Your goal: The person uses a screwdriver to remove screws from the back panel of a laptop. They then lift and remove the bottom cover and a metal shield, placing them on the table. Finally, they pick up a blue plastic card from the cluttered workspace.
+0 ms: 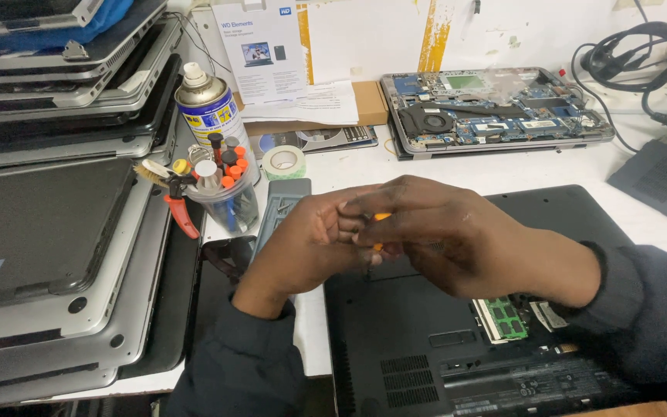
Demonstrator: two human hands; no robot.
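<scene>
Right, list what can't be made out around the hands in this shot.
Head view only:
- Orange-handled tool: mostly covered by the left hand and right hand; its tip cannot be seen.
- Black laptop base: its middle is covered by the hands, and its front is cut off by the bottom edge.
- Green memory module: partly under the right wrist.

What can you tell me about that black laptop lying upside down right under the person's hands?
The black laptop lies bottom-up on the white table, its matte plastic underside facing the camera. Vent slots show near the front edge. A cover is off at the right side, baring a green memory module. The left hand and right hand are above it, pinching a small orange-handled tool; whether they touch it is unclear.
</scene>
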